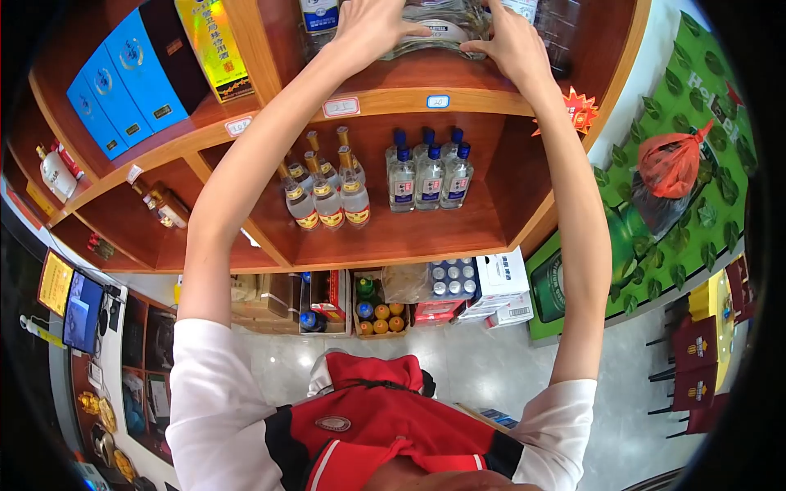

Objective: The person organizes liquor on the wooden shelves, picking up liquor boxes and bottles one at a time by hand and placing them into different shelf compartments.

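Both arms reach up to a wooden shelf (pixel 483 75). My left hand (pixel 366 34) is against the left side of a clear glass bottle (pixel 442 33), its thumb pointing in toward the pale label. On the other side my right hand (pixel 517 42) curls its fingers and thumb round the glass. The bottle's top is cut off by the frame edge. Behind my left hand stands a bottle with a blue and white label (pixel 319 15). A dark ribbed bottle (pixel 559 37) is to the right of my right hand.
On the shelf below stand gold-capped bottles (pixel 329 200) and blue-capped bottles (pixel 428 182). Blue boxes (pixel 123 94) and a yellow box (pixel 214 49) fill the left compartment. Cartons (pixel 501 282) and a crate of drinks (pixel 379 315) sit on the floor. A red bag (pixel 670 164) hangs at right.
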The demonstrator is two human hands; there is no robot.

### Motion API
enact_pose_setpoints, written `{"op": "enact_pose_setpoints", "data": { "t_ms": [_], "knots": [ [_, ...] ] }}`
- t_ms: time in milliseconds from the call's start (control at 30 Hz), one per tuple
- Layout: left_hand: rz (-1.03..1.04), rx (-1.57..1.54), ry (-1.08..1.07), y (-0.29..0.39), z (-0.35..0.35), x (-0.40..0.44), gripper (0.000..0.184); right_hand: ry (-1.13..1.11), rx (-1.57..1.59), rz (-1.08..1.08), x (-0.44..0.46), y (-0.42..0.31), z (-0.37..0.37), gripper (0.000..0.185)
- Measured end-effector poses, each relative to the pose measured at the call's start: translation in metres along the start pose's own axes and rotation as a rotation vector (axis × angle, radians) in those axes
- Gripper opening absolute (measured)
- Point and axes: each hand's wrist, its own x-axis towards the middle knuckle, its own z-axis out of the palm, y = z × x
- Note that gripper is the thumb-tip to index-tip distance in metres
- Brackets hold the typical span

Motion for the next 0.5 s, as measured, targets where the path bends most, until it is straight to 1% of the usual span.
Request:
{"op": "enact_pose_setpoints", "data": {
  "t_ms": [67, 133, 233, 300, 333, 400, 433, 500],
  "knots": [
    [-0.049, 0.027, -0.057, 0.003, -0.003, 0.001, 0.101, 0.06, -0.041, -0.102, 0.0, -0.001, 0.001, 0.076],
    [-0.076, 0.008, -0.085, 0.006, -0.003, 0.003, 0.1, 0.042, -0.054, -0.112, 0.002, -0.001, 0.0, 0.073],
    [-0.078, 0.05, -0.076, 0.005, 0.001, 0.0, 0.1, -0.014, -0.066, -0.065, 0.002, -0.002, 0.005, 0.072],
    [-0.036, 0.024, -0.038, 0.004, 0.003, -0.001, 0.101, 0.081, -0.057, -0.098, 0.002, 0.003, 0.012, 0.071],
    [-0.044, 0.024, -0.033, 0.005, 0.002, -0.001, 0.101, 0.079, -0.058, -0.107, 0.002, -0.002, 0.007, 0.071],
    [-0.049, 0.025, -0.043, 0.008, -0.002, -0.004, 0.101, -0.102, -0.036, 0.038, 0.002, -0.011, -0.004, 0.084],
    [-0.061, 0.026, -0.055, 0.006, 0.001, -0.002, 0.101, -0.104, -0.043, 0.027, 0.002, -0.01, -0.001, 0.084],
    [-0.057, -0.017, -0.033, 0.003, 0.002, -0.008, 0.101, -0.069, -0.107, 0.009, 0.002, 0.001, 0.008, 0.067]
  ]
}}
